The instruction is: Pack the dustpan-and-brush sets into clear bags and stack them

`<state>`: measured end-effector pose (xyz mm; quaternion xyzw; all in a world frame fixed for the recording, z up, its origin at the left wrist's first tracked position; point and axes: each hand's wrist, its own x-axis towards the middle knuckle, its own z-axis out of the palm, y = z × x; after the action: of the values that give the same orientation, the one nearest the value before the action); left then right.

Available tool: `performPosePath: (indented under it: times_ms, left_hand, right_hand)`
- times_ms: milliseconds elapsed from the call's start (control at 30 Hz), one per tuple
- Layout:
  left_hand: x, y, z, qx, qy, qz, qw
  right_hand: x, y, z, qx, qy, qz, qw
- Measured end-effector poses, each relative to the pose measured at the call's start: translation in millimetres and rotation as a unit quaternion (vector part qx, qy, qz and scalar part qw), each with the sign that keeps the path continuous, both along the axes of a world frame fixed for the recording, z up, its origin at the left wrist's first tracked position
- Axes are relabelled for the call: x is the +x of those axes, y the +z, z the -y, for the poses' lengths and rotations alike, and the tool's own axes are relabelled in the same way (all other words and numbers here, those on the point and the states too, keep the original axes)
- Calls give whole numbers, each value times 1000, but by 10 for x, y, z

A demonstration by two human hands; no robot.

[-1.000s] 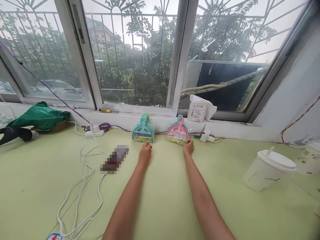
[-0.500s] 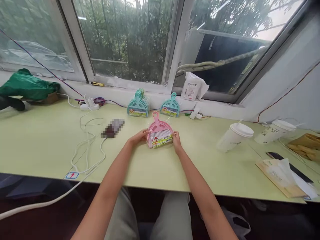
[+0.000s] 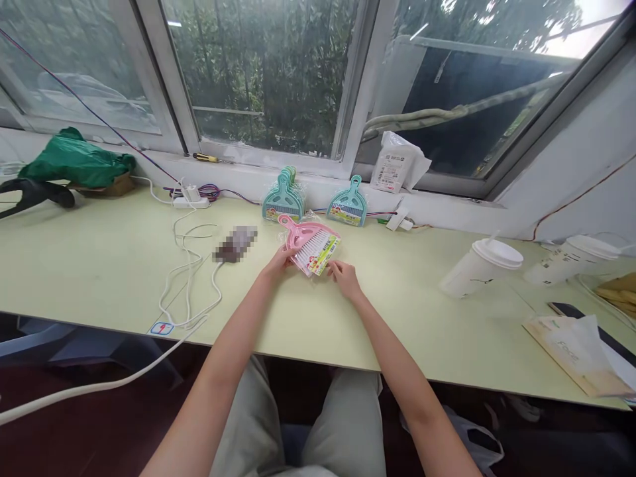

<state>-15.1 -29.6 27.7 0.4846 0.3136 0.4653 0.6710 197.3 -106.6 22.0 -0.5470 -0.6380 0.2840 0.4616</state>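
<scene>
Nearest, below the near edge of the pale green worktop (image 3: 308, 324), the person's light trousers (image 3: 342, 424) run out of view at the bottom. A white plastic bag (image 3: 461, 429) under the right part of that edge is half lost in shadow, and a white cable (image 3: 114, 385) droops over the edge at left.

Toward the near right corner lies a paper packet (image 3: 566, 348), partly covering a dark slab (image 3: 613, 344) too hidden to identify.

Around the middle of the worktop, between both hands, is a pink dustpan-and-brush set (image 3: 311, 242) in clear wrapping, its handle tilted to the far left. The left hand (image 3: 277, 262) grips its left side, thumb in front, other fingers hidden behind. The right hand (image 3: 345, 278) has its fingers bent together at the label's lower right corner; whether they pinch it cannot be told.

Left of them, an object (image 3: 235, 244) is blurred into blocks. To the right stand two lidded cups (image 3: 481, 267).

Along the far edge, left of centre, teal sets (image 3: 283, 197) overlap too closely to count; just to their right stands a single teal set (image 3: 348, 204). At the far left corner are a green bag (image 3: 77, 159), contents unseen, and a black object (image 3: 42, 194) cut off by the view.
</scene>
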Motion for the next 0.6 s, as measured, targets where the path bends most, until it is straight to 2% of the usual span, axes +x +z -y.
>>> performPosePath:
  times_ms: [100, 233, 333, 400, 467, 600]
  left_hand:
    - [30, 22, 48, 2, -22, -5, 1000]
    - [94, 56, 116, 16, -75, -33, 996]
    - [160, 54, 146, 8, -141, -65, 988]
    - [212, 24, 140, 2, -153, -69, 986]
    - [255, -25, 110, -2, -117, -75, 990]
    - [270, -116, 18, -37, 8, -92, 995]
  right_hand:
    - [54, -42, -79, -31, -33, -118, 992]
    - [146, -94, -157, -96, -41, -234, 967]
    - [177, -149, -183, -88, -49, -308, 946]
    - [186, -169, -180, -81, -68, -354, 929]
    - [205, -153, -162, -79, -87, -371, 921]
    - [290, -16, -111, -104, -81, -350, 927]
